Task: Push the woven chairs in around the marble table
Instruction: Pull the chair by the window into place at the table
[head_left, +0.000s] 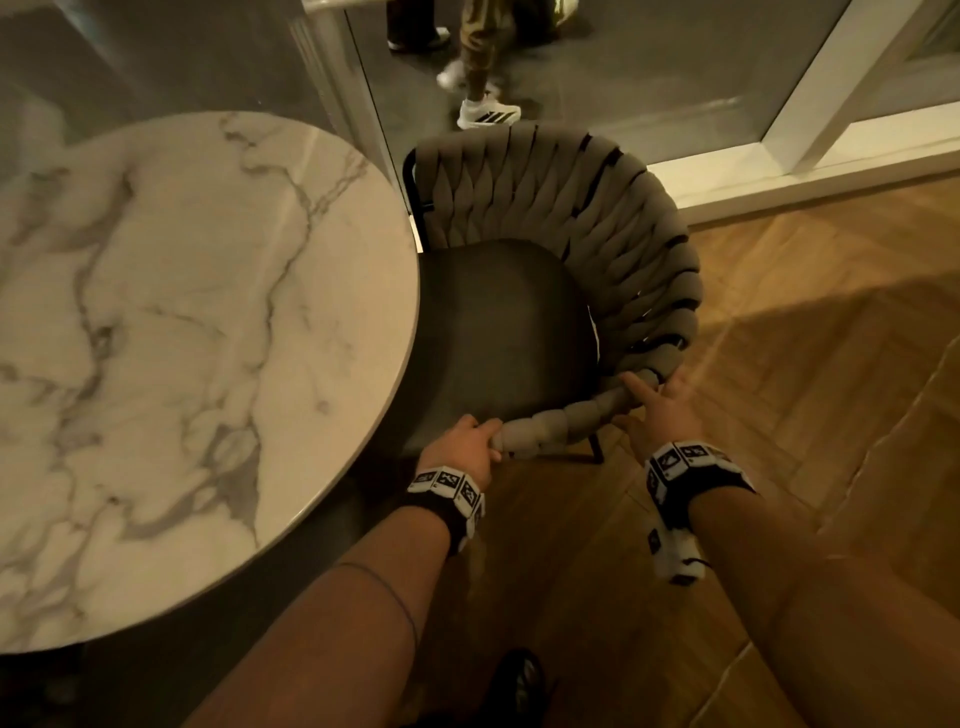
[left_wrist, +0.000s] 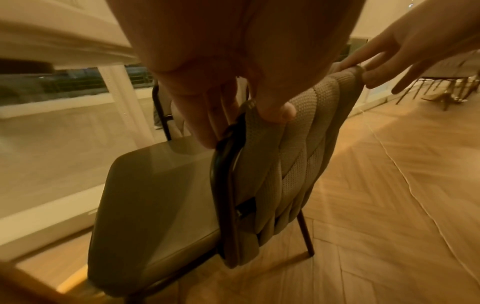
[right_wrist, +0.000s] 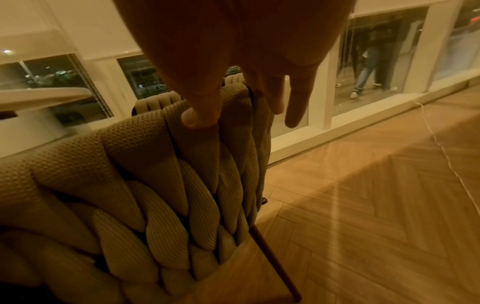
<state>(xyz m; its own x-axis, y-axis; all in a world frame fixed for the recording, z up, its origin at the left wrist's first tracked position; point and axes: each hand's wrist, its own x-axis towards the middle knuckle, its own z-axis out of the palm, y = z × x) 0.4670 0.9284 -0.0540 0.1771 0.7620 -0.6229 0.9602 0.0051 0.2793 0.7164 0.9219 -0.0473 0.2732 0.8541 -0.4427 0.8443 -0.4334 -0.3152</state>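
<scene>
A round white marble table (head_left: 182, 312) fills the left of the head view. Beside its right edge stands a grey woven chair (head_left: 571, 218) whose dark seat (head_left: 498, 322) reaches slightly under the tabletop. My left hand (head_left: 491, 439) grips the near end of the woven backrest; in the left wrist view the left hand (left_wrist: 241, 125) has its thumb on the weave and its fingers round the dark frame of the chair (left_wrist: 285, 164). My right hand (head_left: 657, 389) rests further along the rim. In the right wrist view its thumb (right_wrist: 197, 119) presses the chair (right_wrist: 155, 185), fingers straight.
A glass wall with a white frame (head_left: 810, 119) runs behind the chair, and people's legs (head_left: 483, 67) show beyond it. Herringbone wood floor (head_left: 805, 338) lies open to the right, crossed by a thin cable (right_wrist: 441, 148). More furniture (left_wrist: 441, 88) stands far off.
</scene>
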